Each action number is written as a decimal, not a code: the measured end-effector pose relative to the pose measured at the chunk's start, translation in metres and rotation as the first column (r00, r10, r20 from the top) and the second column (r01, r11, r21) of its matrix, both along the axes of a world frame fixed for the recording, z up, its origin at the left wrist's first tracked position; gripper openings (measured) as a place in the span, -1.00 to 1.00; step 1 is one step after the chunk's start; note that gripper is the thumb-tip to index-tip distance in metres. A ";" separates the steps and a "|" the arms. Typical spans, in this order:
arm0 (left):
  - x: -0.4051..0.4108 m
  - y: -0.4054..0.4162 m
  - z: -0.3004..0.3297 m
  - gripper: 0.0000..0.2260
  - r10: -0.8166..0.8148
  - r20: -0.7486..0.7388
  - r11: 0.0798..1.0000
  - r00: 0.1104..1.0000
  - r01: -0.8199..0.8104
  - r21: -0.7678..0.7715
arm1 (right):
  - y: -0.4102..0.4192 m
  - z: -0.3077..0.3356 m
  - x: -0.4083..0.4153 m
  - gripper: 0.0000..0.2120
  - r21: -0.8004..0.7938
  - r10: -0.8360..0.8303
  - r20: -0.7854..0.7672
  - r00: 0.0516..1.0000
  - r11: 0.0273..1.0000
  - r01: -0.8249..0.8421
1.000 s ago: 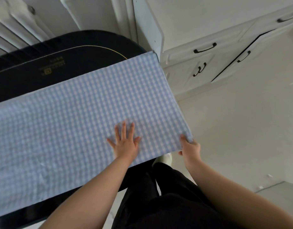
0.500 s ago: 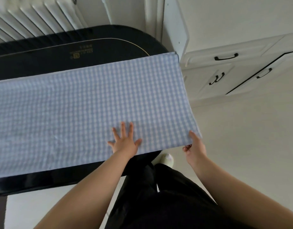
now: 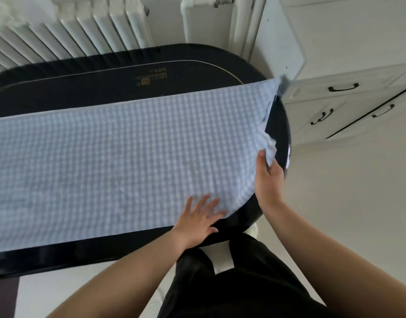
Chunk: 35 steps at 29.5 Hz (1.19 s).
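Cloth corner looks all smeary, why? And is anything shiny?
Head view: the cloth is motion-blurred, worst at its far right corner, beyond where the right hand grips its edge; the left hand and radiator look soft too. Head view again: a small white glare streak sits on the table at its glossy right rim, and the wide lens bends straight edges.

A person seen from a head-worn camera wears loose black trousers [image 3: 243,285], the dark fabric falling in soft folds over both legs, and a white shoe [image 3: 253,230] with a rounded toe. Both forearms [image 3: 133,267] are uncovered down to the frame's lower edge; the left hand [image 3: 197,222] and right hand [image 3: 267,180] are bare.
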<state>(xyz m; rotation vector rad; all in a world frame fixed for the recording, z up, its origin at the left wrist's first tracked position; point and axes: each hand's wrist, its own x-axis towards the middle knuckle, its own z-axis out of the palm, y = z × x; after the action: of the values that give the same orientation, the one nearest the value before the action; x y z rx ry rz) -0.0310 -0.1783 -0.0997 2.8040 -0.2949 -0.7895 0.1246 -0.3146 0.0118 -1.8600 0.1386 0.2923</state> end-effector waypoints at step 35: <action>-0.054 0.256 0.015 -0.64 0.921 -0.079 0.367 0.381 -0.919 -0.143 | 0.233 -0.092 -0.142 -0.59 -0.571 0.952 -0.149 0.269 0.139 -0.809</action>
<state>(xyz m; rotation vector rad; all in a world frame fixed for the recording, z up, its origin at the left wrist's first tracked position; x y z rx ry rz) -0.0849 0.0772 -0.0850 2.2041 1.1186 -0.3887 -0.0175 -0.0820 -0.0806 -2.3398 -1.3432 0.9324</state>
